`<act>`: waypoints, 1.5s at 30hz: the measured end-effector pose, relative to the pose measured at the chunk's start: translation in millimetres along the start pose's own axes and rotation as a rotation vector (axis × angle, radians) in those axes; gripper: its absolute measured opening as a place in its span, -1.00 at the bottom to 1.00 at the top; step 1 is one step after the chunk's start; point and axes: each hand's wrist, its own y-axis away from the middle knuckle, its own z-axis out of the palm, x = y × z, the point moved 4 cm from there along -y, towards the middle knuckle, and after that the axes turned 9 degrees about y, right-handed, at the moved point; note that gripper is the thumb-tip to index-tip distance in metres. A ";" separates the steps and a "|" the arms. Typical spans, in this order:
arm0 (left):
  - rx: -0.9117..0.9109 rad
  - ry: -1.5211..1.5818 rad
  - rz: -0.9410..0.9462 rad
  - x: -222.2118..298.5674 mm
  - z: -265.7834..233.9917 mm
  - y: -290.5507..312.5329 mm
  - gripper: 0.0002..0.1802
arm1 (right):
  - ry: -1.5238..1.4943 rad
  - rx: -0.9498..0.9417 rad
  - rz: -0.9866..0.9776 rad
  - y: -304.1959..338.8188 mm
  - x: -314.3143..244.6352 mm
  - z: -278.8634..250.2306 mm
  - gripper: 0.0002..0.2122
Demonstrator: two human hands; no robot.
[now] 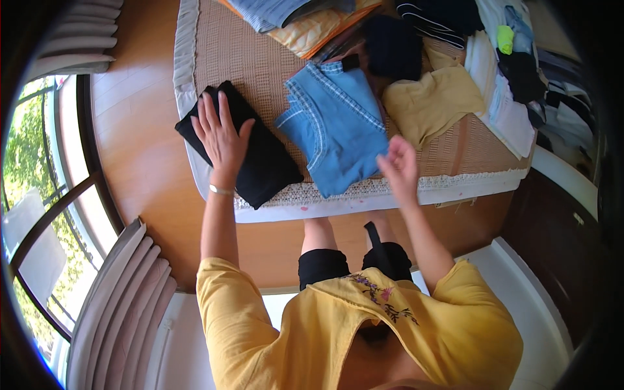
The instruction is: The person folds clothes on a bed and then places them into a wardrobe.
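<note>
Hand (L) splayed flat on folded blk garment, R hand half-open, loosely curled, nr blue garment.

The left hand rests on black garment, right hand near blue garment.

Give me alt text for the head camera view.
A left hand spreads over folded black clothing, while the right hand is beside a blue garment. Both garments lie on a woven mat, with tan cloth farther right.
</note>
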 end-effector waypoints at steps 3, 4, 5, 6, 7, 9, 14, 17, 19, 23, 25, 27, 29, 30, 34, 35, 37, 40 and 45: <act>0.021 0.566 -0.113 45.5 16.6 32.5 -0.40 | -0.126 -0.163 0.066 -53.4 22.5 -8.2 -0.36; -0.047 0.827 -0.375 53.8 37.1 55.5 -0.49 | 0.002 -0.236 0.097 -62.6 17.7 -0.2 -0.34; -0.155 0.997 -0.545 69.4 51.6 72.1 -0.48 | 0.129 -0.306 0.133 -69.3 14.0 4.6 -0.33; -0.169 1.095 -0.605 83.0 61.5 86.2 -0.44 | 0.119 -0.311 0.130 -76.9 12.4 8.3 -0.33; -0.188 1.190 -0.726 92.2 77.4 101.7 -0.40 | 0.059 -0.336 0.131 -83.0 12.9 13.0 -0.32; -0.114 1.312 -0.802 103.7 94.6 117.8 -0.33 | -0.003 -0.380 0.145 -85.8 10.5 21.5 -0.32; -0.241 1.763 -1.101 125.5 80.0 110.9 -0.29 | -0.326 -0.648 0.188 -76.0 -28.7 24.6 -0.21; -0.463 2.142 -1.093 122.8 53.4 125.1 -0.13 | -0.313 -0.700 0.279 -53.1 -42.3 25.0 -0.15; -0.510 2.205 -1.136 120.7 32.5 147.4 -0.12 | -0.358 -0.763 0.298 -33.1 -63.8 23.2 -0.12; -0.461 2.167 -1.097 91.1 -32.1 160.4 -0.13 | -0.595 -1.018 0.155 -18.2 -122.6 47.3 -0.24; -0.301 2.081 -1.036 53.6 -53.6 161.4 -0.14 | -0.542 -1.101 -0.016 -23.8 -144.8 81.7 -0.25; -0.122 1.998 -0.966 17.9 -66.5 154.3 -0.16 | -0.561 -1.143 -0.112 -24.8 -149.7 127.5 -0.20; 0.114 1.893 -0.947 13.1 -68.3 134.8 -0.29 | -0.586 -1.125 -0.156 -29.1 -143.0 156.4 -0.18; 0.014 1.751 -1.031 -5.4 -44.9 139.1 -0.37 | -0.518 -1.033 -0.187 -35.6 -112.0 174.1 -0.21; 0.029 1.630 -1.051 -42.9 8.7 162.5 -0.55 | 0.135 -0.515 -0.200 -41.2 -39.1 177.4 -0.27; 0.165 1.707 -1.093 -45.0 4.7 172.2 -0.52 | 0.211 -0.329 -0.338 -31.2 -40.8 164.7 -0.28; 0.162 1.679 -1.155 -28.6 -17.7 193.0 -0.61 | 0.093 -0.241 -0.171 -0.6 -42.0 119.8 -0.60; -0.468 1.060 -1.054 -31.0 -3.1 328.0 -0.83 | 0.274 -0.513 0.004 93.5 45.7 73.1 -0.93; -1.377 1.153 -1.459 56.3 -32.4 498.2 -0.76 | 0.588 -1.402 0.380 226.6 122.9 44.8 -0.67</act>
